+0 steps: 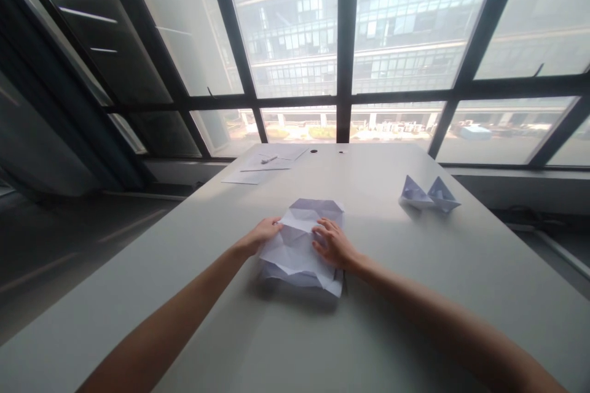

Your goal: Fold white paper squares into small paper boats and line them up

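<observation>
A creased white sheet of paper [299,245] lies in the middle of the pale table [415,295], its near edge slightly lifted and wrinkled. My left hand [261,236] holds the sheet's left edge, fingers curled onto the paper. My right hand [332,244] lies flat on the right part of the sheet, fingers spread and pressing it down.
Two folded paper boats [428,194] sit on the table to the far right. Flat sheets of paper [270,164] with a small white object lie at the far left end, near two small holes [314,151] in the tabletop. Large windows stand behind the table.
</observation>
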`<state>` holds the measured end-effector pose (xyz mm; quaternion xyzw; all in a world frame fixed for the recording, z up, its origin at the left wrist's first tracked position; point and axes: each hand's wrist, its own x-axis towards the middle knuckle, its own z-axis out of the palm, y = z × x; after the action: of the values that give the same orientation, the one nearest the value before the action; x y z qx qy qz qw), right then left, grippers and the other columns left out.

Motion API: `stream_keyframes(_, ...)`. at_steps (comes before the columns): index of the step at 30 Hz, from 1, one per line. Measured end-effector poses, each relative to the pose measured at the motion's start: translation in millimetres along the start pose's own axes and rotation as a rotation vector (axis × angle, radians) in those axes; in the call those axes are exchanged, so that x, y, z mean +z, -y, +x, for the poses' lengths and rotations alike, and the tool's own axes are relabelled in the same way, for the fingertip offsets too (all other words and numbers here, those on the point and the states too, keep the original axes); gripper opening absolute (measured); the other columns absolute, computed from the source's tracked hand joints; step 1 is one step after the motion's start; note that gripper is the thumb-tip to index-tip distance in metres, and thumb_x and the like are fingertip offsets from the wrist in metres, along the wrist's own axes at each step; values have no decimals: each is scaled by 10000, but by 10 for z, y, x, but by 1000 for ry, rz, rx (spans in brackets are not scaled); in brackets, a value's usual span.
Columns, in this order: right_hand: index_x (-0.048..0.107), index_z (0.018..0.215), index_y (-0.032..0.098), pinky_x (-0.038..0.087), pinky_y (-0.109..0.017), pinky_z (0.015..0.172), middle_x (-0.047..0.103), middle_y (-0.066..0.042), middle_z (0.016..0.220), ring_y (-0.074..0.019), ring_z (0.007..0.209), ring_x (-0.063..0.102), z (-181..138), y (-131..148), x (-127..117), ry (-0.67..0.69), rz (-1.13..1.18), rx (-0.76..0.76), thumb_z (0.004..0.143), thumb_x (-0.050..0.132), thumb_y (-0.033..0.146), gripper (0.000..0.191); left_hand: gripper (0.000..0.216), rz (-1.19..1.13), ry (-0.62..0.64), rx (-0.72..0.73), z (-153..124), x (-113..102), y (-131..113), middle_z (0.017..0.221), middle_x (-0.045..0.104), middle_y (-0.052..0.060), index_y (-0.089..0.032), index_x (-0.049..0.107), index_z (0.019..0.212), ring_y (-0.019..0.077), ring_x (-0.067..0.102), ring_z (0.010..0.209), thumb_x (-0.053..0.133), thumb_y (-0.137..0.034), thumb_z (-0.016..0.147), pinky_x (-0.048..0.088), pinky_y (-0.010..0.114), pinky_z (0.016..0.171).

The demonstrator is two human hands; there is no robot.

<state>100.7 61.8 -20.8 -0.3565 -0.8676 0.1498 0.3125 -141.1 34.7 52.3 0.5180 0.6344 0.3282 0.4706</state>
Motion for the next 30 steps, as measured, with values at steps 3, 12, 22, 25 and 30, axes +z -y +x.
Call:
stream_keyframes(3, 619, 1223, 216, 377, -446, 1116, 533, -125, 1369, -262, 1341, 435, -7, -44, 17, -25, 108, 15, 873, 602, 240, 352, 493, -172, 43, -111, -3, 44, -61, 1001, 732, 152, -90, 677, 1107, 297, 687, 807, 728, -411, 735, 553, 338, 645)
stream_keyframes(12, 650, 1097, 197, 446, -445, 1024, 679, -108, 1172, -243, 1125, 613, 95, -210, -81, -396, 774, 340, 942, 405, 355, 331, 840, -156, -86, 23, 40, 77, 145, 1088, 696, 127, -160, 475, 1435, 220, 675, 825, 830, -307, 687, 544, 283, 681)
stream_keyframes(22, 653, 1203, 187, 391, -444, 1080, 613, -131, 1286, -270, 1237, 527, -84, -26, -167, -125, 321, 111, 899, 542, 393, 383, 559, 20, -121, 63, -31, 93, 180, 1137, 715, 144, -108, 697, 1206, 243, 680, 857, 767, -354, 709, 530, 275, 672)
stream_keyframes(25, 486, 1431, 183, 211, -509, 1182, 408, -163, 1516, -339, 1430, 289, -273, 128, -180, 132, 36, -24, 814, 672, 512, 723, 513, 65, -156, 104, -47, 114, 202, 1176, 711, 138, -109, 710, 1191, 263, 684, 941, 747, -324, 727, 543, 302, 778)
stream_keyframes(30, 296, 1543, 177, 98, -536, 1202, 192, -189, 1615, -374, 1488, 127, -393, 200, -233, 378, -68, -93, 778, 601, 730, 992, 463, 152, -184, 199, -34, 118, 293, 1212, 703, 117, -116, 717, 1177, 272, 663, 1076, 699, -285, 746, 494, 327, 974)
